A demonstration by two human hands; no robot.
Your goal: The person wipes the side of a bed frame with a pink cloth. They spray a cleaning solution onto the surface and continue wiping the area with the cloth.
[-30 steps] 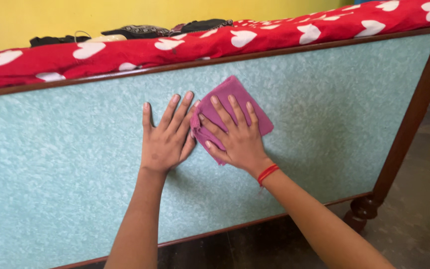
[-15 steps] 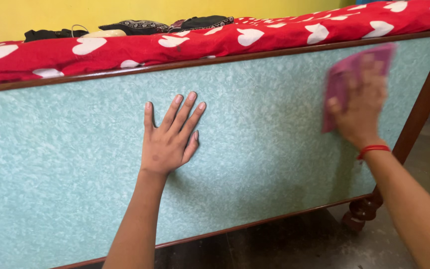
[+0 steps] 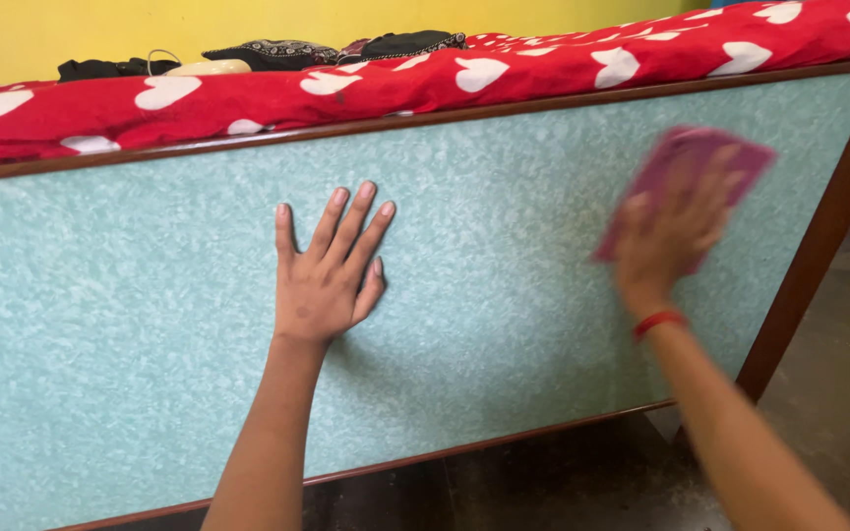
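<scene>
Right hand (image 3: 676,231) pressing a pink cloth (image 3: 686,177) to the bed panel (image 3: 504,256); left hand (image 3: 325,275) flat on the same panel.

Cloth: pink-magenta, folded to a rough square, motion-blurred, edges soft. It sits on the right part of the panel, below the top rail (image 3: 425,120) and short of the right post (image 3: 819,236). Right grip: fingers spread over the cloth, palm pinning it to the panel; cloth pokes out above and to the sides of the fingers. Red band (image 3: 659,322) on that wrist. Left grip: open, fingers splayed, holds nothing, well apart from the cloth. Panel is mottled pale green in a dark wood frame. Red blanket with white hearts (image 3: 504,74) lies along the top, dark clothes (image 3: 277,54) behind it.
</scene>
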